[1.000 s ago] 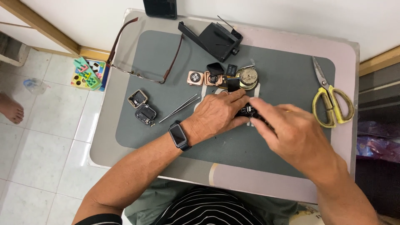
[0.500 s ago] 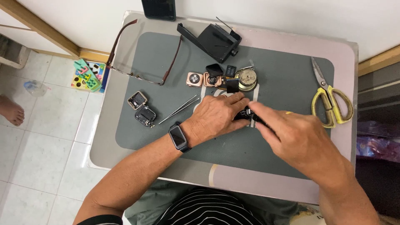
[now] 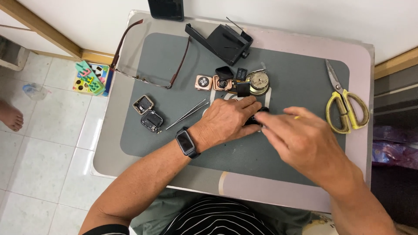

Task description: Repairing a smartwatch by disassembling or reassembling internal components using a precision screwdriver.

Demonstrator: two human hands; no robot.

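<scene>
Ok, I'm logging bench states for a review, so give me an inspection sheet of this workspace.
Surface: grey mat on a pale table.
Job's things: small black part between both hands.
Clutter: tweezers, two opened watch cases, round metal movement, yellow-handled scissors, glasses, black holder.
Hands: left hand pinning the part; right hand blurred, at the part.
Cables: nothing seen.
Surroundings: tiled floor, colourful toy, another person's bare foot.
</scene>
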